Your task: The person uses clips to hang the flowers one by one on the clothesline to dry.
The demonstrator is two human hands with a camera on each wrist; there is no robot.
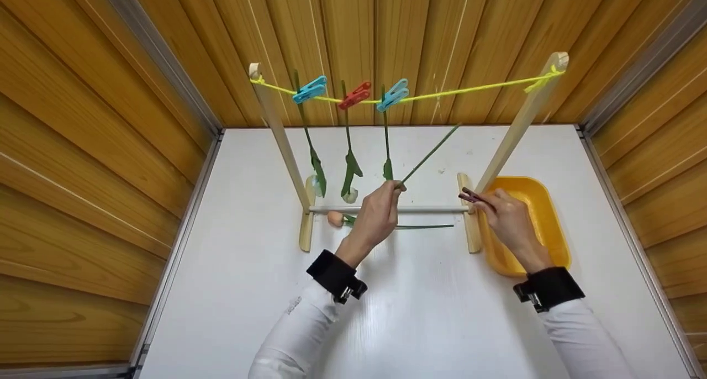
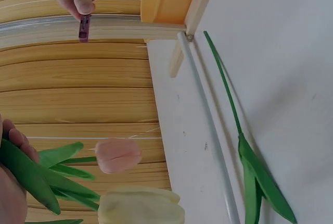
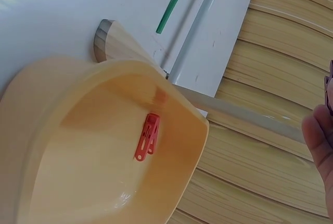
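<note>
My left hand pinches the green stem of a tulip, which slants up to the right. The hand hides its bloom in the head view. In my right hand, thumb and fingertips grip a dark purple clothespin beside the right post. Three tulips hang bloom-down from a yellow line, held by a blue clothespin, a red clothespin and a light blue clothespin. The left wrist view shows a pink bloom and a cream bloom near the left hand's leaves.
A peach tulip lies on the white table under the left hand. Wooden posts joined by a low rod carry the line. At the right stands a yellow basin; inside it lies another red clothespin.
</note>
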